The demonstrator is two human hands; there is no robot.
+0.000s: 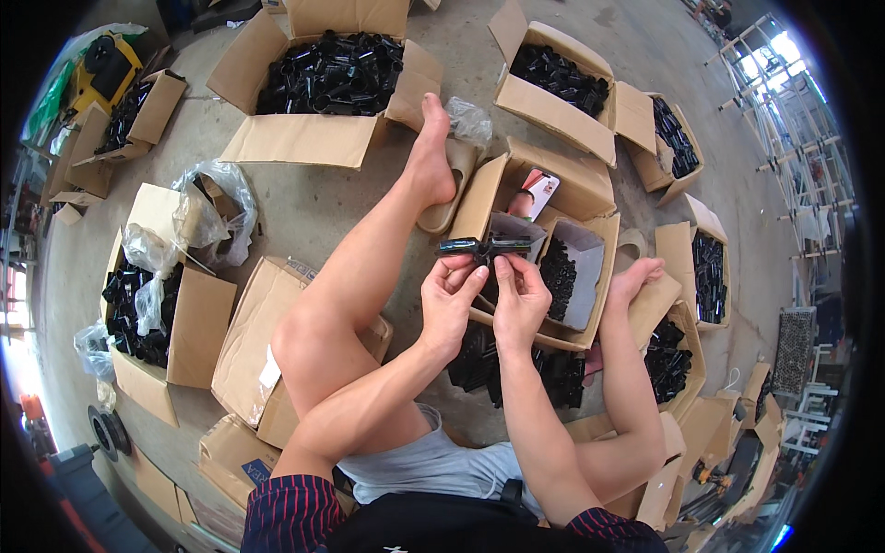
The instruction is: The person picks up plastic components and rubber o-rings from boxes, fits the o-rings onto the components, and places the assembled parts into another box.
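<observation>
Around a seated person's legs [355,263], on a concrete floor [313,207], we see open cardboard boxes. The largest, the top box [295,140], has its flaps spread and is heaped with black tubular parts [332,78]. The left box [201,318] contains similar parts, partly covered by clear plastic [147,249]. The upper-right box [553,115] is likewise well filled. Four others also contain black parts: the upper-left box [159,109], the far upper-right box [636,115], the middle-right box [676,263] and the lower-right box [696,373]. We thus count seven boxes of parts at these positions; further containers near the lower-right rim are too small to read.

Between the legs, the central box [479,198] contains two grey trays [587,258] and one red-and-white card [542,189]. The right tray holds many small black pieces [556,276]; the left is mostly hidden by the hands, so we cannot tell its full contents. Below this box lies a loose pile [544,373] of black parts, too many to count. We note two tan slippers [461,166], one near each foot.

Above the near edge of the trays, one black assembly [484,247] is held roughly level. The left hand [447,309] pinches its left portion between thumb and fingers; the right hand [523,300] likewise grips its right portion, the two thumbs close together.
</observation>
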